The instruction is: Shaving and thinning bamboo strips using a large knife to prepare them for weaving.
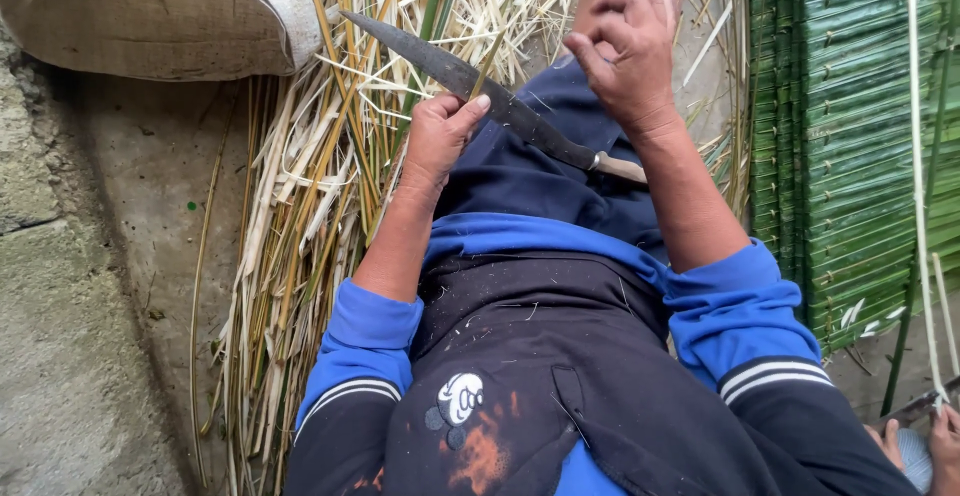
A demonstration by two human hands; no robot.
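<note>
Gripping knife (480,91) | left hand (438,136) fingers clamped | right hand (628,51) fisted | bamboo strips (320,156) around

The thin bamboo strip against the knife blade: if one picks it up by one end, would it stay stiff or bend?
The bamboo strip looks thin and narrow, so it would probably bend and feel light. Loose strips on the ground already curve. Split edges may be sharp.

Left hand (440,136) gripping dark knife (480,91), right hand (625,51) fisted, bamboo strips (310,176) below
</note>
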